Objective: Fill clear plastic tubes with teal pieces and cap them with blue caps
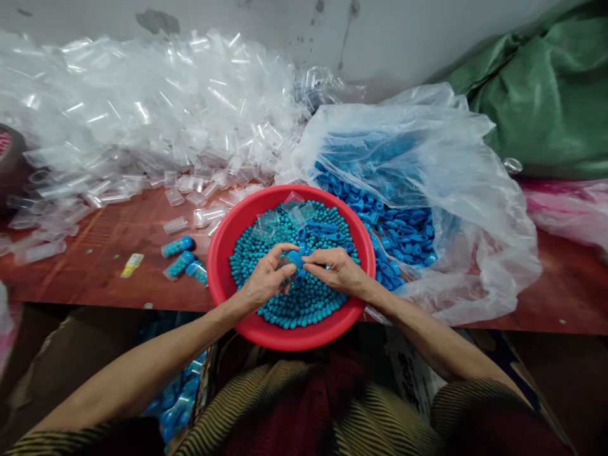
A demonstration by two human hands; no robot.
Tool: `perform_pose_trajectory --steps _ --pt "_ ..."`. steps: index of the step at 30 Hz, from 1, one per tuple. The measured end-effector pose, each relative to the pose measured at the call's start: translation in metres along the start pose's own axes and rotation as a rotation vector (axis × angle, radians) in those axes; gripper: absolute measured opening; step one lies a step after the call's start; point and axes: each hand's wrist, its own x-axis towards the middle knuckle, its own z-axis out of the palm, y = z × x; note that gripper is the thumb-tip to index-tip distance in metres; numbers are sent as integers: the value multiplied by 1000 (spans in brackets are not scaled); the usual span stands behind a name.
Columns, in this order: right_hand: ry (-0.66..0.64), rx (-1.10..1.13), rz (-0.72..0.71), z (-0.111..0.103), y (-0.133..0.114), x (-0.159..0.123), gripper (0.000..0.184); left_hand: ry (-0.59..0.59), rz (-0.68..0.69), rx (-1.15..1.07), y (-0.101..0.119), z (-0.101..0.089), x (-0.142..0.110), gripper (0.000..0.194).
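Note:
Over a red plastic basin (221, 259) of round turquoise beads (289, 310), my left hand (266, 277) is closed around a small clear plastic tube, mostly hidden by the fingers. A blue cap (295, 258) sits at the tube's end. The fingertips of my right hand (341, 269) pinch the cap's right side; whether it is fully seated I cannot tell. Several clear empty tubes (268, 223) and a few blue whistle-shaped caps (325, 228) lie on the beads. Left of the basin are three capped tubes (179, 265) with turquoise beads inside.
A big heap of clear tubes (156, 114) covers the back left of the reddish table (104, 272). On the right, a translucent bag (498, 253) spills blue caps (403, 234). A yellow-white packet (132, 265) lies left. Below the table edge are filled tubes (183, 399). Green cloth (546, 101) stands back right.

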Motion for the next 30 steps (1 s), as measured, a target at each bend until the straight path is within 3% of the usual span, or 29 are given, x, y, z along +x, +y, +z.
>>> perform_pose_trajectory --steps 5,11,15,19,21,25,28,30 --pt "11 154 88 -4 -1 1 20 -82 14 -2 4 0 0 55" --pt "3 9 -34 -8 -6 -3 20 -11 51 33 3 4 -3 37" --pt "-17 7 -54 -2 -5 -9 22 -71 27 54 1 6 -5 34" --pt "69 -26 71 7 -9 -13 21 37 37 4 3 8 -3 36" --pt "44 1 127 5 -12 -11 28 58 28 -5 4 6 -1 38" --pt "-175 323 307 -11 -11 -2 34 -55 -18 24 4 -5 -1 42" --pt "-114 565 492 -15 -7 6 41 -102 -23 67 2 -9 -5 45" --pt "-41 600 551 -10 -6 10 45 -84 -22 91 2 -7 -7 48"
